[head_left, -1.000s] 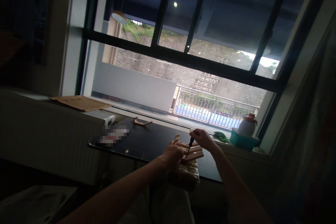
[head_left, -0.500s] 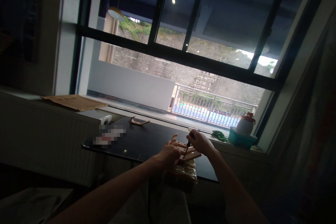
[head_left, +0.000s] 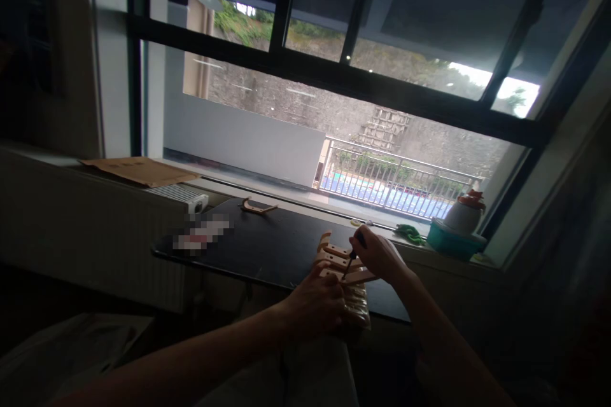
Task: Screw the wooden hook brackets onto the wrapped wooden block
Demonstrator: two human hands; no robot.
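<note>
My right hand [head_left: 382, 257] is closed round the dark handle of a screwdriver [head_left: 351, 259]. The shaft slants down, and its tip meets a light wooden piece near my left fingers. Several such wooden pieces [head_left: 337, 261], with dark holes and curved ends, lie side by side at the table's front edge. My left hand [head_left: 317, 302] has its fingers bent over the nearest piece, pressing on it from the left. Below them is a bundle in shiny clear plastic [head_left: 358, 306]. Whether the screwdriver tip sits on a screw is too small to tell.
The black table [head_left: 281, 241] stands under a window. A separate curved wooden piece [head_left: 260, 208] lies near its back edge. A brown envelope [head_left: 140, 170] rests on the left sill. On the right sill are a green cloth [head_left: 409, 234] and a teal box [head_left: 453, 240] with a bottle [head_left: 465, 213].
The view has tilted down and shifted left slightly. My left hand has drawn back toward me, uncovering more of the wooden pieces. My right hand keeps the screwdriver on the wood.
</note>
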